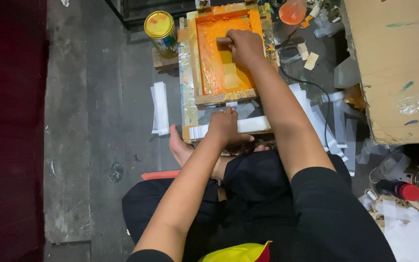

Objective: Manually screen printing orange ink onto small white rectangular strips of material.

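Screen frame: we are seeing a wooden-edged printing frame flooded with orange ink, lying flat on the floor in the upper middle of the frame, its border smeared with dried colour.
Squeegee: a pale bar is showing at the top of the frame, sticking out left of the fist.
Right hand: it is gripping the squeegee, fingers curled tight around it, at the far end of the frame.
Left hand: it is pressing down at the near edge of the frame, fingers bent over a white strip; we cannot tell whether they are pinching it or only resting on it.
Progress: we are judging that a pull of ink is under way. The mesh is already coated orange, with a paler patch in the middle, and the bar is sitting at the far end, so the stroke toward the near edge looks undone.
White strips: a stack is lying just left of the frame, and more are fanning out at centre right beside the right forearm.
Yellow tin: it is standing upright on a small board at upper left of the frame.
Cardboard box: it is filling the upper right, marked with paint.
Floor: grey concrete, stained, carrying everything; the person is sitting cross-legged on it.
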